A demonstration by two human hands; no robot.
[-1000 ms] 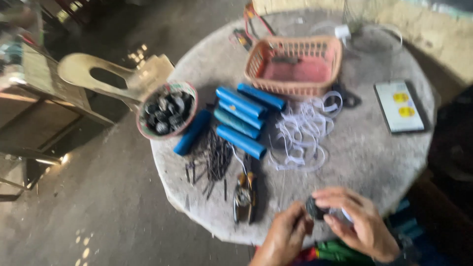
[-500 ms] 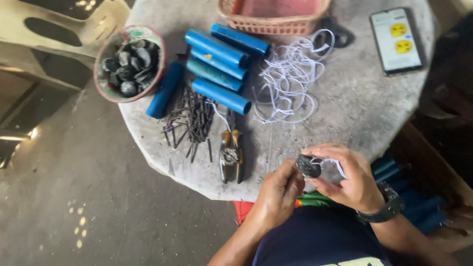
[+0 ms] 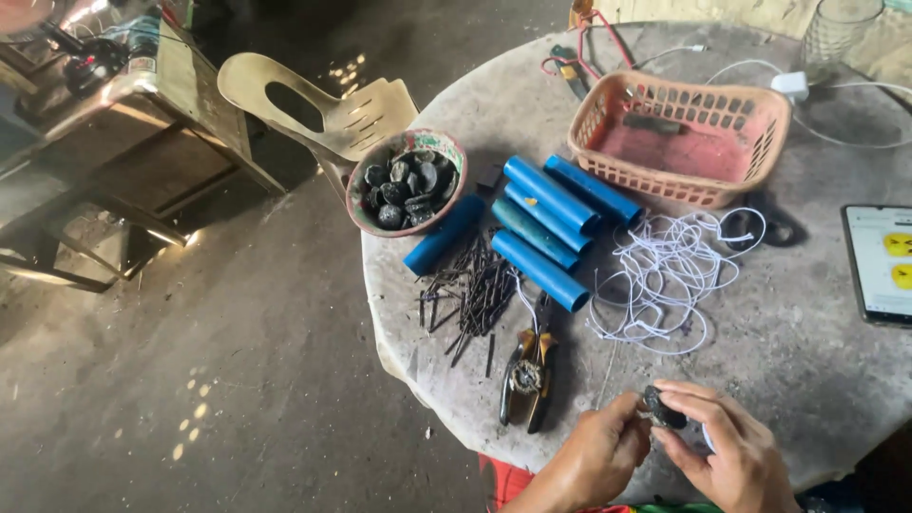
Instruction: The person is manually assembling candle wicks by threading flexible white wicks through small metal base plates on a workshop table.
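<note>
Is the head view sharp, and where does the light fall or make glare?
Head view: mostly sharp; soft daylight on the round table; sun spots on the floor; the phone screen glows bright; both hands at the bottom edge are clear, the small dark piece dim.

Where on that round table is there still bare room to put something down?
Bare tabletop lies between the white string, the phone and the hands. The left edge below the nails, beside the pliers, is also free. It is crowded around the blue tubes, bowl and basket.
</note>
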